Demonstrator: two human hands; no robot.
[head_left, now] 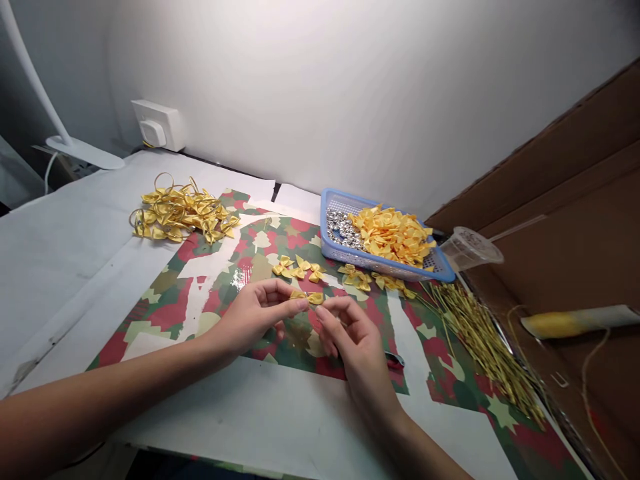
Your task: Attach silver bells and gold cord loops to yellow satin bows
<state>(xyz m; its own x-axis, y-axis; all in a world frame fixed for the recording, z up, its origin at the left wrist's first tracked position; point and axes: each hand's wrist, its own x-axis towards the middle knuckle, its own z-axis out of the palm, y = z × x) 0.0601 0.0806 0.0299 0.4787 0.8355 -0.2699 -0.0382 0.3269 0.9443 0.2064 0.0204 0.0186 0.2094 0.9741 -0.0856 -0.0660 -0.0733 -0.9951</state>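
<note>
My left hand (253, 313) pinches a small yellow ribbon bow (309, 297) between thumb and fingertips, just above the red-and-green patterned sheet (220, 293). My right hand (350, 333) is beside it with fingers curled, its fingertips touching the bow's right end. Several loose yellow bows (297, 268) lie on the sheet just beyond my hands.
A blue basket (330, 250) holds yellow bows (393, 233) and silver beads (341, 228). A pile of bows with gold loops (180, 210) lies at the back left. Gold wire ties (480, 333) lie at right beside a clear cup (470, 248). Brown cardboard (575, 220) bounds the right side.
</note>
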